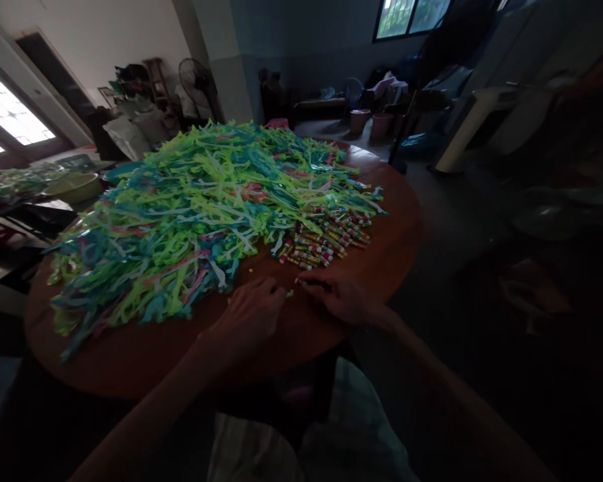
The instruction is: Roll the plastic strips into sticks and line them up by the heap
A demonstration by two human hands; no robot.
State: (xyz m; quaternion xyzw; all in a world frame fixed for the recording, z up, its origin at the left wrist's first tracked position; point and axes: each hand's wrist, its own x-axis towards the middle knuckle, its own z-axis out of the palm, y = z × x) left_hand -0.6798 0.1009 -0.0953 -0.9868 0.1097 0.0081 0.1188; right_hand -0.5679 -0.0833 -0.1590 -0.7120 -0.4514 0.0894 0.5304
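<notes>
Head view, dim light: both hands rest low at the frame's centre on a round brown wooden table (130, 355), close together, fingertips nearly meeting. Between them sits a tiny pale green scrap (290, 292), touching or just off the fingertips; too small and dark to tell whether either hand pinches it. Left hand (254, 313) lies knuckles up with fingers curled under toward the scrap, loosely bunched; whether it grips anything cannot be told. Right hand (338, 296) lies flatter, fingers stretched leftward along the tabletop, index tip at the scrap; its grasp also cannot be told. Just above the hands, right of centre, a cluster of small tubes (321, 242) with red, yellow and white bands lies on the wood in rough rows, near the right hand but apart from it. Against the cluster's upper left edge, and partly over it, spreads a large heap of green, blue and pink plastic strips (191, 214), covering most of the table from left to upper centre. At far left, off the table, a yellow-green bowl (75, 186) stands on a dark surface. Upper centre, two pinkish buckets (369, 122) stand on the floor. Upper left, a fan (193, 77) stands by a pillar, with a bright window (10, 114) at the edge.
</notes>
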